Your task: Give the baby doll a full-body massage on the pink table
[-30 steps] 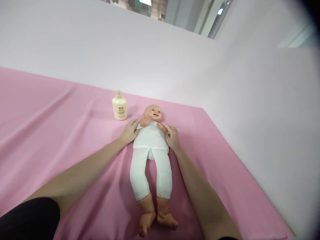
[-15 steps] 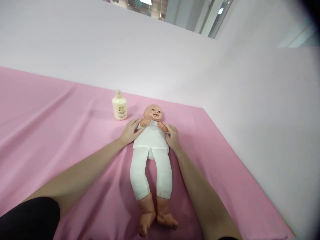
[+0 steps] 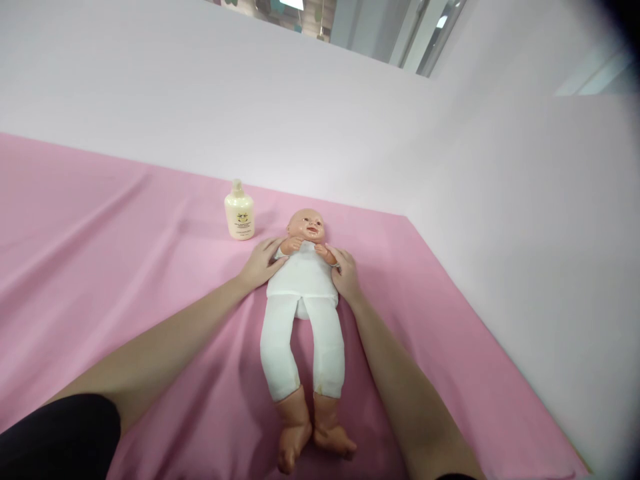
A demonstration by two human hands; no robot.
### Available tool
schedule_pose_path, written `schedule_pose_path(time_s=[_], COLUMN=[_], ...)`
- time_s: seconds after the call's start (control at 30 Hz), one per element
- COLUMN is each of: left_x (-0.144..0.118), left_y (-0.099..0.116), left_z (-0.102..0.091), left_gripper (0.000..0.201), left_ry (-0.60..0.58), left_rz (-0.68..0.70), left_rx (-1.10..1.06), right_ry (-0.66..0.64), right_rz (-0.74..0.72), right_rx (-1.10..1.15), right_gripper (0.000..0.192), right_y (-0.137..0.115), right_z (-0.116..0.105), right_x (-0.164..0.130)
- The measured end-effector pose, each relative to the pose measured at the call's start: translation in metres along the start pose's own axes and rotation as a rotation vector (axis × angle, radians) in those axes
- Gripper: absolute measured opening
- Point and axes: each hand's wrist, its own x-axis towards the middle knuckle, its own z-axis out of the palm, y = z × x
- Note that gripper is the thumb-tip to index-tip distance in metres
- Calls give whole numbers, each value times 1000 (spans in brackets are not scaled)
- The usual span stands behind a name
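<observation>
A baby doll (image 3: 303, 277) in a white top and white leggings lies on its back on the pink sheet (image 3: 165, 233), head toward the wall and bare feet toward me. My left hand (image 3: 263, 263) grips the doll's side and upper arm, its thumb on the white top. On the opposite side, my right hand (image 3: 346, 272) is curled around the doll's other arm and flank, with some fingertips tucked out of sight. Both of the doll's hands rest on its upper chest.
A cream-coloured pump bottle (image 3: 240, 215) with a dark printed label stands upright left of the doll's head. White walls (image 3: 300, 120) rise behind the sheet and along its right side. Beyond the back wall, part of a room shows.
</observation>
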Motion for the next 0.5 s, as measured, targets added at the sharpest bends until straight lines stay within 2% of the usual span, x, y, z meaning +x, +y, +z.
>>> schedule_pose_path(time_s=[0.5], left_x=[1], left_y=[1], left_z=[-1], left_gripper=[48], left_ry=[-11], left_rz=[-13], left_rx=[-24], right_ry=[-3], right_rz=[3], right_rx=[-4], right_gripper=[69], right_y=[-1], right_z=[0], right_x=[0])
